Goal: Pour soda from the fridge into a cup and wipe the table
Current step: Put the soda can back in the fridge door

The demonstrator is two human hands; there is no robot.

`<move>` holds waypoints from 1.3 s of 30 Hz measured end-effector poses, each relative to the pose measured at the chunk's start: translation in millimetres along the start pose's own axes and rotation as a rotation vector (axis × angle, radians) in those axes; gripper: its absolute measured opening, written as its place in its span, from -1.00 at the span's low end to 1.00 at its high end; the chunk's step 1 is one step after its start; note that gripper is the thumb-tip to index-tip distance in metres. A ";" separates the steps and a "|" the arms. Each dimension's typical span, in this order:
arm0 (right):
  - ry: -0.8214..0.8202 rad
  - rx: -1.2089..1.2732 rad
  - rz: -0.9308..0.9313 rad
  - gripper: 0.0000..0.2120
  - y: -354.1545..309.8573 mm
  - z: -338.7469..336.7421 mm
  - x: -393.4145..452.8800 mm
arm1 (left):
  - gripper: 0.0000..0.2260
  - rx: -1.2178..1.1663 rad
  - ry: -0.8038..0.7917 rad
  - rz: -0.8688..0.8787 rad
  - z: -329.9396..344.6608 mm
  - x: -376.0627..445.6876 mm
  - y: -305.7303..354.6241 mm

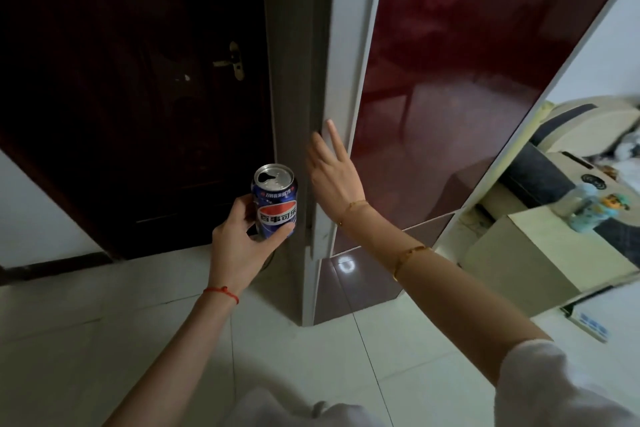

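L hand (239, 236) grips open can (275, 201) upright, just left of fridge (433, 80). R hand (332, 170) flat, fingers straight, touching fridge door edge.

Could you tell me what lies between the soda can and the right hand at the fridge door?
Only the fridge's grey side edge behind a narrow gap; soda can and right hand stay apart, per the head view.

The fridge (433, 80) runs off the top edge, and with its door shut nothing inside shows; the label at its top right corner is cut off and too blurred to read. The left hand (239, 243) covers the lower back of the soda can (275, 201). The things on the low cabinet (540, 253) at far right are blurred past telling.
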State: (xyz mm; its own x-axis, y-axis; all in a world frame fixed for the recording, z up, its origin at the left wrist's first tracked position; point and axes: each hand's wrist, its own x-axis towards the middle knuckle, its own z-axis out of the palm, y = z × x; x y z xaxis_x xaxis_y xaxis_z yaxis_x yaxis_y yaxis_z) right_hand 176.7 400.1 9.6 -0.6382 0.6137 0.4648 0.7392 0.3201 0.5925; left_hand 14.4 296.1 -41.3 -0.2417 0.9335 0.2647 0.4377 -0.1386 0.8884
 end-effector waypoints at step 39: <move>0.146 0.155 0.747 -0.35 111.8 -113.2 -371.8 | -0.40 -0.143 -0.496 0.245 163.8 -174.6 147.9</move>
State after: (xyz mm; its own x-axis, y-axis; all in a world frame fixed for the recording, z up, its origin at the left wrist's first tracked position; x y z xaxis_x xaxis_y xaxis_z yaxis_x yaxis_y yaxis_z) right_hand 472.3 126.0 -22.5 0.0276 0.6088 0.7928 0.9993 -0.0376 -0.0059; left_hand 263.2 166.8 -17.6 0.3029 0.9073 0.2917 0.2999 -0.3813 0.8745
